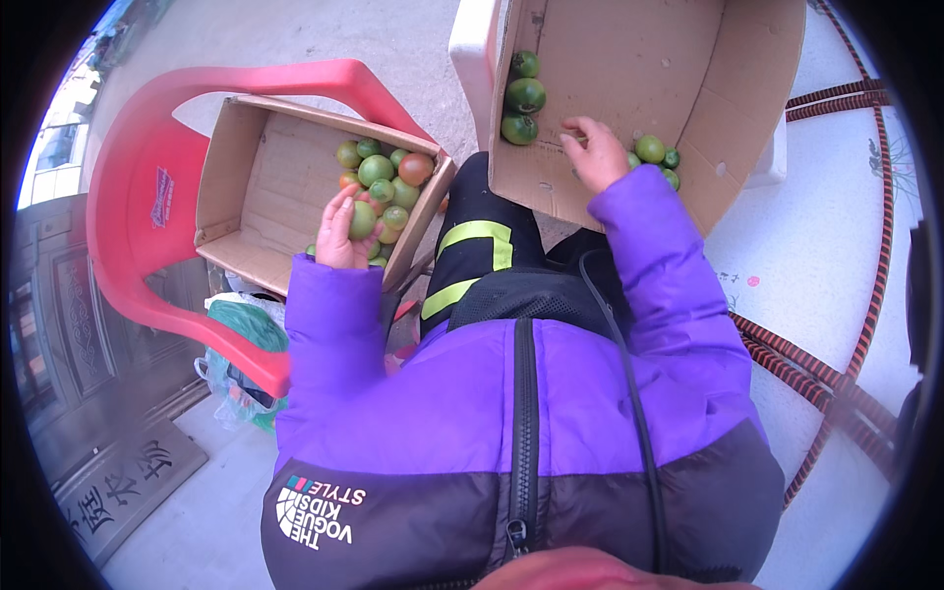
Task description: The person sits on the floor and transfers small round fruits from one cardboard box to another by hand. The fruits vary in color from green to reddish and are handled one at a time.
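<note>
My left hand (339,232) holds a pale green tomato (362,220) over the right side of the left cardboard box (284,151). Around and under it lie several tomatoes, mostly green, with an orange-red tomato (416,169) by the box corner. My right hand (599,156) reaches low into the right cardboard box (627,66), fingers bent. A bit of green shows by its fingertips; whether it grips a tomato is hidden. Dark green tomatoes (525,96) line this box's left wall. More green tomatoes (650,149) sit in the near corner, partly behind my sleeve.
The left box rests on a red plastic chair (133,221). Beneath the right box shows a white plastic seat (472,44). Plastic bags (247,328) stand beside the red chair. Red-and-black striped bars (793,361) cross a white surface on the right. My legs (479,243) lie between the boxes.
</note>
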### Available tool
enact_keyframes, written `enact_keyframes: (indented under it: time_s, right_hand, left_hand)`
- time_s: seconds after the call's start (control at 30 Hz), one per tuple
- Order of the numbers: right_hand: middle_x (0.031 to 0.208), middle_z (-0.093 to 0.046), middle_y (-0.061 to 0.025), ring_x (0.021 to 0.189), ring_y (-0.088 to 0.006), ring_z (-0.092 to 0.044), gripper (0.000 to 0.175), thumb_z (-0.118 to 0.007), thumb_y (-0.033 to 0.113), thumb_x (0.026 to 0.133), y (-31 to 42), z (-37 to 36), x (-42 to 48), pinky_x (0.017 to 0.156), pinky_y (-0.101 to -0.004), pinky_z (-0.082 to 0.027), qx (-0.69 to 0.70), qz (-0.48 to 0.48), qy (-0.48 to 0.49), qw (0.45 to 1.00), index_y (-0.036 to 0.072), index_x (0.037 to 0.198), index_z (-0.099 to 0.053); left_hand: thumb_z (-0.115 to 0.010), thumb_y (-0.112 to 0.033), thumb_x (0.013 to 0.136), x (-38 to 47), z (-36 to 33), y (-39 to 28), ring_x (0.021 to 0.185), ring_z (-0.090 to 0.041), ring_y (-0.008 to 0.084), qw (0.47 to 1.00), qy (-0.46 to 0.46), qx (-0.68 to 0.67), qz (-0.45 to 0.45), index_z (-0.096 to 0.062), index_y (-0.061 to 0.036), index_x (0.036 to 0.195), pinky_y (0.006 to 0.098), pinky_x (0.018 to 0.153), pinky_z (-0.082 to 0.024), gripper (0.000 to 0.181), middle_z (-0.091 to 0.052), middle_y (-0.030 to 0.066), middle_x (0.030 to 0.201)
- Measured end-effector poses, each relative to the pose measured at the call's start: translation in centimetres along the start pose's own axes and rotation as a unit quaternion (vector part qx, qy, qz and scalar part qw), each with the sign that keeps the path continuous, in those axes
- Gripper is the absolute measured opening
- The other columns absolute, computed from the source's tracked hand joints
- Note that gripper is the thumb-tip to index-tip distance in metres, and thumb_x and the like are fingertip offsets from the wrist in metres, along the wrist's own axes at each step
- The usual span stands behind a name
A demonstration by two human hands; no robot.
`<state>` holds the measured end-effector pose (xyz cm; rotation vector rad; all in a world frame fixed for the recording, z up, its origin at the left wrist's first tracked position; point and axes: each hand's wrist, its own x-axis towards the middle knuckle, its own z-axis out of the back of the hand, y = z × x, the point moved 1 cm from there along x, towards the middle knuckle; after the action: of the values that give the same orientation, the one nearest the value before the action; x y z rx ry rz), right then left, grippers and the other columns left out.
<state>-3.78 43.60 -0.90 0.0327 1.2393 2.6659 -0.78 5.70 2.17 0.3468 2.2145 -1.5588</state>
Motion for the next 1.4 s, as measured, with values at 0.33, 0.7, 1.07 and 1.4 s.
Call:
enact_keyframes:
  time_s: [0.33, 0.7, 1.07, 1.4]
  right_hand:
    - [0.111, -0.065, -0.0173, 0.101, -0.0361, -0.063, 0.022, -0.043, 0.012, 0.093, -12.7, -3.7, 4.8, 0.086, -0.0446, -0.05, -0.457, -0.013, 0.138, 0.879, 0.011, 0.111, -0.057]
    - [0.108, -0.064, -0.0202, 0.098, -0.0359, -0.064, 0.024, -0.047, 0.01, 0.092, -10.1, -1.6, 3.9, 0.085, -0.0442, -0.05, -0.435, -0.028, 0.109, 0.894, 0.008, 0.115, -0.053]
    - [0.106, -0.062, -0.0132, 0.092, -0.0243, -0.064, 0.037, -0.066, 0.018, 0.085, 11.0, -2.3, -8.6, 0.082, -0.036, -0.05, 0.194, 0.165, 0.193, 0.947, 0.006, 0.118, -0.055]
    - [0.101, -0.061, -0.0069, 0.085, -0.0127, -0.06, 0.034, -0.065, 0.01, 0.089, 10.3, -2.6, -9.0, 0.073, -0.0261, -0.049, 0.207, 0.177, 0.16, 0.949, 0.004, 0.121, -0.056]
  left_hand:
    - [-0.06, -0.014, 0.095, 3.9, 7.2, 4.3, 0.115, -0.053, 0.0167, 0.98, -0.048, 0.154, -0.12, -0.056, -0.0025, 0.127, 0.0309, 0.1, -0.041, 0.034, -0.059, 0.0098, 0.123]
    - [-0.057, -0.013, 0.096, -0.6, 3.0, 1.5, 0.115, -0.053, 0.0169, 0.97, -0.098, 0.193, -0.114, -0.051, -0.0028, 0.13, 0.0307, 0.098, -0.043, 0.036, -0.056, 0.0096, 0.127]
    - [-0.031, -0.049, 0.102, -4.0, -8.5, 3.6, 0.106, -0.057, 0.018, 0.919, 0.294, -0.149, 0.215, -0.04, -0.0116, 0.14, 0.0303, 0.083, -0.05, 0.054, -0.051, 0.0098, 0.135]
    - [-0.044, -0.032, 0.102, 1.0, -6.0, -0.2, 0.125, -0.049, 0.0318, 0.979, -0.12, -0.121, 0.112, -0.031, -0.0006, 0.142, 0.0441, 0.107, -0.041, 0.053, -0.042, 0.0186, 0.139]
